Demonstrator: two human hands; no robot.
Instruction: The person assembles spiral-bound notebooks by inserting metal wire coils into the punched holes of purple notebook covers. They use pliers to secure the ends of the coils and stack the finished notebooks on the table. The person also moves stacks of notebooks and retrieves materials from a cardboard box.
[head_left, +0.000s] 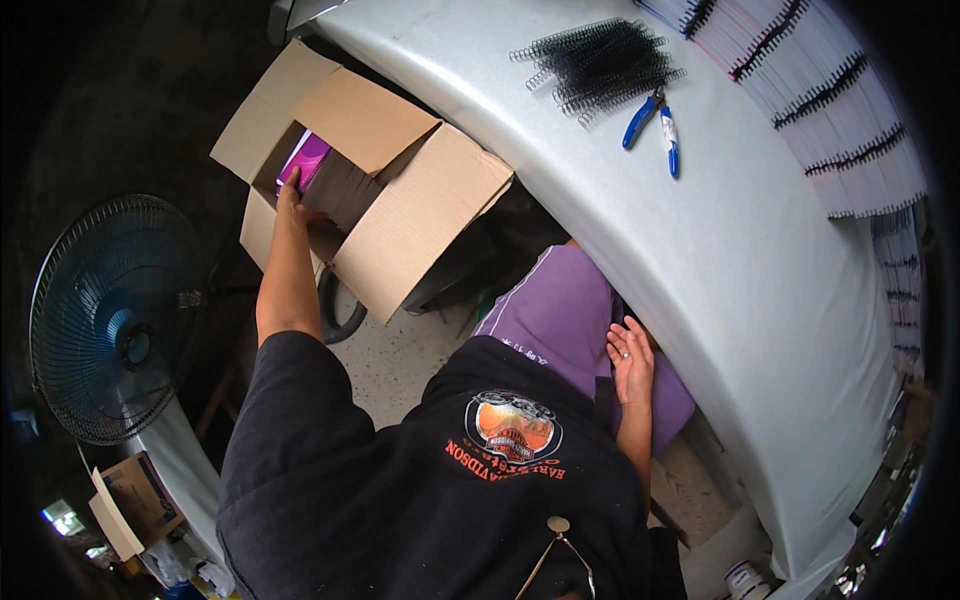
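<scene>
My left hand (294, 196) reaches into an open cardboard box (424, 222) at the left of the table. Its thumb lies on the edge of a purple-and-white covered book (305, 157) on top of a stack, and the fingers curl along the near side, partly in shadow. More of the stack (345, 193) sits inside the box, half hidden by the flaps. My right hand (632, 362) rests on my lap, palm up, with loosely bent fingers apart and nothing in it. A ring is on one finger.
On the white-covered table (560, 150) lie black spiral binding coils (600, 65) and blue-handled cutters (652, 130). Rows of spiral-bound books (830, 105) line its far right. A fan (125, 320) stands at my left, with another cardboard box (140, 500) behind it.
</scene>
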